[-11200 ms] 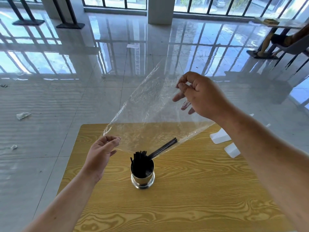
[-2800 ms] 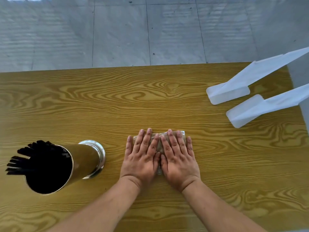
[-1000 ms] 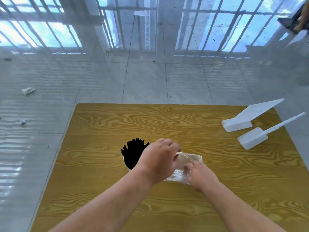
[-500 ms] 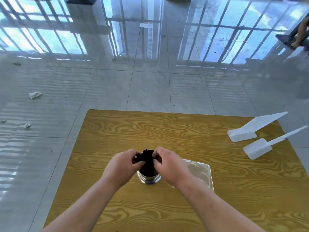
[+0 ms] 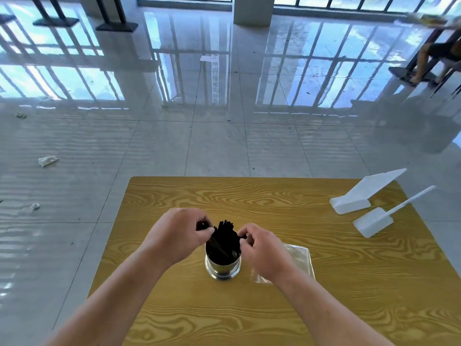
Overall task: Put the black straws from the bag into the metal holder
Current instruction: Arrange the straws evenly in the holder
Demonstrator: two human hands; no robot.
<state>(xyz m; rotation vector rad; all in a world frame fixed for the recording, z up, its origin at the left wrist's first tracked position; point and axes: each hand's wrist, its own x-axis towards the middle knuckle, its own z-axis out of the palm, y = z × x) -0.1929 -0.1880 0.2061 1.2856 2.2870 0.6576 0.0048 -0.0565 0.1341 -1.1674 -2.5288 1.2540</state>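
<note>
Left of my left grip (image 5: 179,236) the surface (image 5: 159,196) has open room to its edge. Both it and my right grip (image 5: 264,253) pinch the black straws (image 5: 225,236), which stand upright, tips fanned, in the metal holder (image 5: 222,269) mid-surface. The flattened bag (image 5: 300,258) lies just right of the holder, and two white stands (image 5: 349,204) sit near the right edge.

Black straws (image 5: 224,236) fill metal holder (image 5: 222,269); bag (image 5: 299,258) seemingly flat beside.

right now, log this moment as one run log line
left hand: pinches black straws | right hand: pinches black straws | metal holder: upright, straws inside | bag: flat on table, right of holder
</note>
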